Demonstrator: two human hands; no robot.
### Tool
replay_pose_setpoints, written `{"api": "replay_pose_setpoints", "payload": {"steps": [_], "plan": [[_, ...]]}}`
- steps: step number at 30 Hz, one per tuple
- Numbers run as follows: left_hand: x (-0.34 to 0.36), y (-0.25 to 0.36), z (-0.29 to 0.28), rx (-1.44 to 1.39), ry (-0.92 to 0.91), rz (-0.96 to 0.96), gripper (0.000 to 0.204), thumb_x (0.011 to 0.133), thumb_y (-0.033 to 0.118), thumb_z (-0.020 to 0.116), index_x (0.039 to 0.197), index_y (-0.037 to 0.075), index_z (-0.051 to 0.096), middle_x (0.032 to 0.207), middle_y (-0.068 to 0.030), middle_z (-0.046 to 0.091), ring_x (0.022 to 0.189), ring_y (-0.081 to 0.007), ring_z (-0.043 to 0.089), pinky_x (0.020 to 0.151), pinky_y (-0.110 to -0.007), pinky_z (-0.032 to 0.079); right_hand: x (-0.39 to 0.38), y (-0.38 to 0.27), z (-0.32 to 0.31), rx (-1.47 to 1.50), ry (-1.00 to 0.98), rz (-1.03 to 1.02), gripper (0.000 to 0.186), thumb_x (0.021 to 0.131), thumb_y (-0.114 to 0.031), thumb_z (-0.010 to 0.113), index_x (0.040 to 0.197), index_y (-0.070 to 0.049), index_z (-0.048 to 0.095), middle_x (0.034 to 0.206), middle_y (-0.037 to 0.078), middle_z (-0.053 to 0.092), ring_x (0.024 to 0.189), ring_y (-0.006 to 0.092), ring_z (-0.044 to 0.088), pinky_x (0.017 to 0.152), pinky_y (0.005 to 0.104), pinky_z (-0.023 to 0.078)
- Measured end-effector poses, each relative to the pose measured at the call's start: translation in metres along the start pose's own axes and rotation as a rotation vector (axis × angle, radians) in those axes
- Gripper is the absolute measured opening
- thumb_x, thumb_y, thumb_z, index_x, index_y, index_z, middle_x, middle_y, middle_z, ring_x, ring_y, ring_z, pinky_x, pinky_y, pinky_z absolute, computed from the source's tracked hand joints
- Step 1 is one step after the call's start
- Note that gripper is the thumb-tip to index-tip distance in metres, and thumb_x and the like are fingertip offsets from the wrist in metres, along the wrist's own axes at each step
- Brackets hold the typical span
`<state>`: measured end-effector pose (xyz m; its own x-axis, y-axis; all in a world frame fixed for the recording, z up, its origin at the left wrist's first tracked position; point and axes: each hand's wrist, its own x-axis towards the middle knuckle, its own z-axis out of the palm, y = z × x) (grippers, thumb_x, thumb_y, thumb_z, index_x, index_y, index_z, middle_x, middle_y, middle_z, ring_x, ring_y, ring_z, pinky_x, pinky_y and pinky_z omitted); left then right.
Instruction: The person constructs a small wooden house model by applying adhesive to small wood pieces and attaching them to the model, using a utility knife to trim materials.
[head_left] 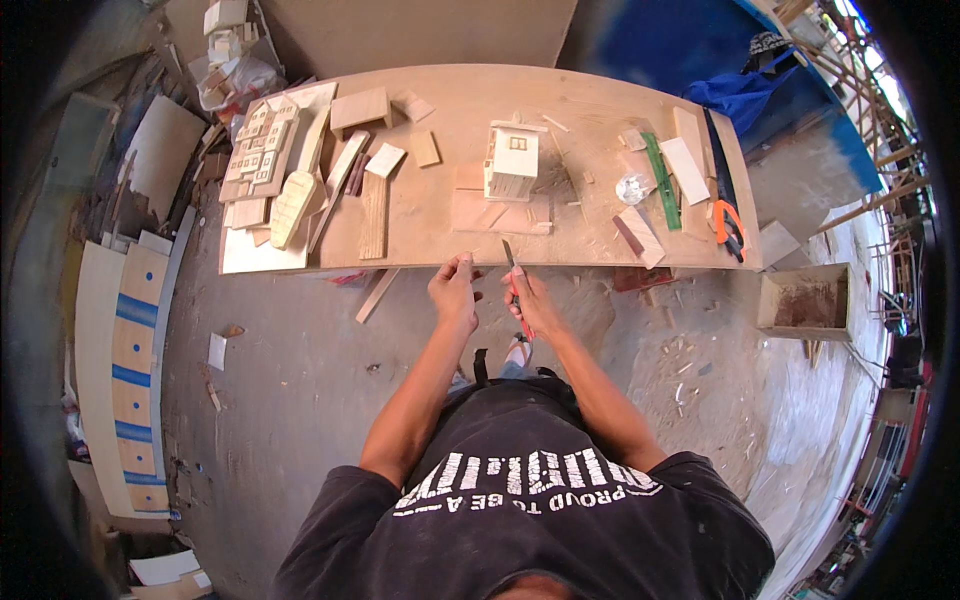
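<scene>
In front of my body, just short of the table's near edge, my right hand is wrapped round a red-handled utility knife, its dark blade pointing up and away from me. To its left, my left hand is closed in a pinch; whatever lies between the fingertips is too small to make out. Beyond both hands a small wooden model house stands upright on the table. Flat wooden pieces lie at its near side, closest to the knife.
The wooden table carries a larger building model, wood blocks, a green strip and an orange-handled handsaw. An open wooden box stands at the right. Long boards with blue bands lie left. Offcuts litter the floor.
</scene>
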<state>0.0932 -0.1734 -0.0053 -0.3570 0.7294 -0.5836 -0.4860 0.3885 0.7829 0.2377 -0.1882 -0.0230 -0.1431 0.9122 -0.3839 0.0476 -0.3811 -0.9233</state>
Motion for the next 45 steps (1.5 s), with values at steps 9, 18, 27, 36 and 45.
{"api": "replay_pose_setpoints", "payload": {"steps": [9, 18, 27, 36, 45], "plan": [[0.055, -0.062, 0.0, -0.147, 0.223, 0.065, 0.017, 0.097, 0.019, 0.06, 0.086, 0.006, 0.062, 0.076, -0.0018, 0.064, 0.064, -0.0122, 0.064, 0.043, -0.028, 0.046, 0.035, 0.048, 0.032, -0.78, 0.075, -0.135, 0.052, 0.104, -0.042, 0.037, 0.093, 0.002, 0.063, 0.081, 0.029, 0.066, 0.077, 0.0455, 0.066, 0.071, 0.0546, 0.05], [0.08, -0.085, -0.004, 0.226, 0.434, 0.542, 0.018, 0.09, 0.011, 0.064, 0.082, -0.004, 0.06, 0.074, -0.0133, 0.064, 0.064, -0.0217, 0.061, 0.061, -0.036, 0.05, 0.05, 0.044, 0.039, -0.893, -0.01, -0.147, 0.045, 0.104, -0.033, 0.038, 0.094, 0.003, 0.063, 0.089, 0.031, 0.065, 0.087, 0.05, 0.062, 0.078, 0.0574, 0.048], [0.07, -0.065, 0.007, 0.491, 0.502, 0.476, 0.017, 0.085, 0.011, 0.066, 0.08, -0.005, 0.061, 0.074, -0.0154, 0.065, 0.066, -0.0234, 0.062, 0.066, -0.038, 0.051, 0.073, 0.076, 0.028, -0.944, -0.079, -0.299, 0.037, 0.099, -0.031, 0.045, 0.102, 0.002, 0.063, 0.096, 0.033, 0.065, 0.091, 0.0519, 0.062, 0.082, 0.0585, 0.048], [0.074, -0.068, -0.001, 0.364, 0.476, 0.447, 0.016, 0.085, 0.01, 0.065, 0.082, -0.006, 0.063, 0.076, -0.0145, 0.066, 0.068, -0.0221, 0.062, 0.066, -0.037, 0.051, 0.064, 0.057, 0.034, -0.8, -0.029, -0.136, 0.049, 0.104, -0.035, 0.037, 0.099, 0.005, 0.065, 0.094, 0.033, 0.065, 0.091, 0.0501, 0.062, 0.08, 0.0579, 0.048], [0.07, -0.068, 0.001, 0.374, 0.433, 0.438, 0.016, 0.087, 0.009, 0.065, 0.083, -0.006, 0.063, 0.077, -0.0136, 0.066, 0.069, -0.0204, 0.062, 0.067, -0.035, 0.051, 0.068, 0.06, 0.033, -0.747, -0.038, -0.091, 0.053, 0.104, -0.038, 0.038, 0.093, 0.006, 0.066, 0.093, 0.033, 0.064, 0.091, 0.051, 0.062, 0.079, 0.0566, 0.048]]}}
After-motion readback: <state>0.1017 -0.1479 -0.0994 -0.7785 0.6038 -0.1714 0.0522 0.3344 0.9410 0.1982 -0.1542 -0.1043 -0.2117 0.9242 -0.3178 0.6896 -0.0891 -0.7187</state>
